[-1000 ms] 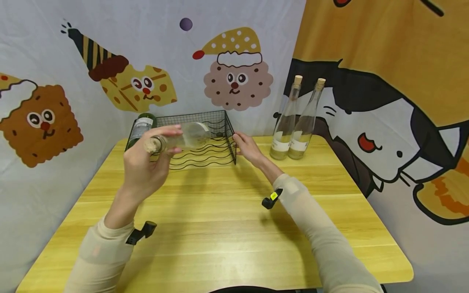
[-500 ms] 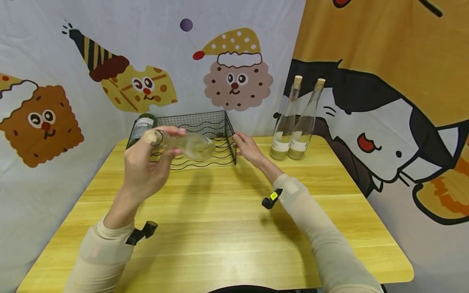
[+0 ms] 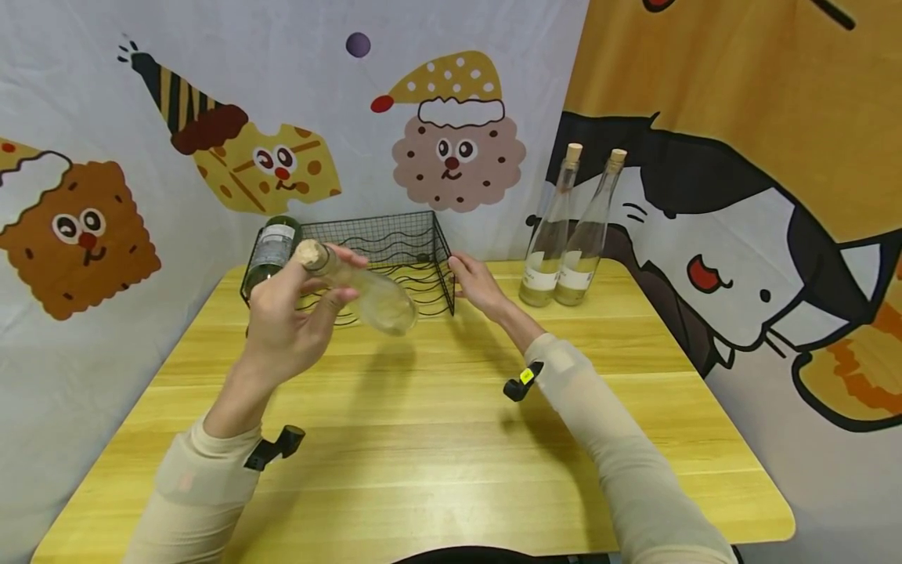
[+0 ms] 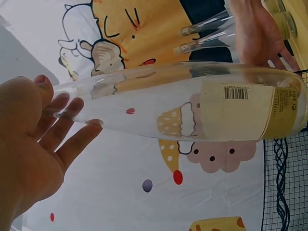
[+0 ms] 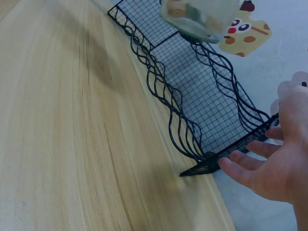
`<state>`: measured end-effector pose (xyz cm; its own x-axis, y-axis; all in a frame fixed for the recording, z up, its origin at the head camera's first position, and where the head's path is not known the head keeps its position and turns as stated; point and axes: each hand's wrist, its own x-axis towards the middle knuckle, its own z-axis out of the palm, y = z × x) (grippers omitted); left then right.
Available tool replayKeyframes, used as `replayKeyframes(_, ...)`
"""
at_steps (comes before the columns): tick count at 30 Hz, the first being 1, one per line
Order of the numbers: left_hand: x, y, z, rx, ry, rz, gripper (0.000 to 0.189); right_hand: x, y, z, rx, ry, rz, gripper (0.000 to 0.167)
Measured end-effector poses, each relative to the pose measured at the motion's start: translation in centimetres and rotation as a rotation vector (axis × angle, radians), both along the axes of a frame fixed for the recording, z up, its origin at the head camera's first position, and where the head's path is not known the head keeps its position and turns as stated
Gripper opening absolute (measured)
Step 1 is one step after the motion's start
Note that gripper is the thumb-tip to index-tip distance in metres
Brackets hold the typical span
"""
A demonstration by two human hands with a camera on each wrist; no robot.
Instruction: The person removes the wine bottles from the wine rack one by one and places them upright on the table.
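My left hand (image 3: 292, 313) grips a clear corked glass bottle (image 3: 384, 301) by its neck, thumb and fingers around it. The bottle is tilted in the air in front of the black wire rack (image 3: 451, 301), its base toward the right. In the left wrist view the bottle (image 4: 236, 110) shows a pale label with a barcode. My right hand (image 3: 482, 290) touches the rack's right end panel; in the right wrist view its fingers (image 5: 240, 175) lie fairly straight against the outside. A dark green bottle (image 3: 273, 247) lies in the rack's left end, partly hidden by my left hand.
Two clear corked bottles (image 3: 541, 270) (image 3: 576, 270) stand upright close together, right of the rack. The rack has wavy wire supports and a mesh back, near the far edge of the wooden table (image 3: 437, 439). Printed cloth (image 3: 451, 86) hangs behind.
The bottle in my left hand has swung its base down and toward me, while the neck has shifted slightly right and up. My right hand stays at the rack's end.
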<state>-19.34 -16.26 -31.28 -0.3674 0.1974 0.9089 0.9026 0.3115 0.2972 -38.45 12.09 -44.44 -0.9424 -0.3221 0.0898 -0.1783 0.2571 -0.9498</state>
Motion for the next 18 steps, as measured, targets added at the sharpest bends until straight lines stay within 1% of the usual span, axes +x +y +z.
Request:
replayKeyframes(2, -0.1, -0.1, -0.2, -0.017, -0.016, 0.003, 0.056, -0.1, 0.0, -0.1, -0.008, -0.003, 0.003, 0.065)
replayKeyframes(6, -0.5, -0.1, -0.5, -0.055, -0.022, 0.028, 0.052, -0.3, 0.0, -0.2, -0.02, -0.008, 0.006, 0.066)
replayKeyframes(8, -0.7, 0.0, -0.7, -0.067, -0.027, 0.034, 0.047, -0.4, 0.0, -0.3, -0.019, -0.005, 0.007, 0.066)
replayKeyframes(12, -1.1, 0.2, -1.0, -0.079, -0.056, 0.034, 0.029, -0.4, 0.1, -0.3, -0.015, 0.002, 0.008, 0.067)
replayKeyframes(13, -1.2, 0.2, -1.1, -0.078, -0.064, 0.033, 0.028, -0.4, 0.1, -0.3, -0.013, 0.004, 0.009, 0.068)
replayKeyframes(18, -1.7, 0.5, -1.6, -0.085, -0.081, 0.03, 0.038, -0.3, 0.2, -0.3, -0.015, 0.009, 0.015, 0.066)
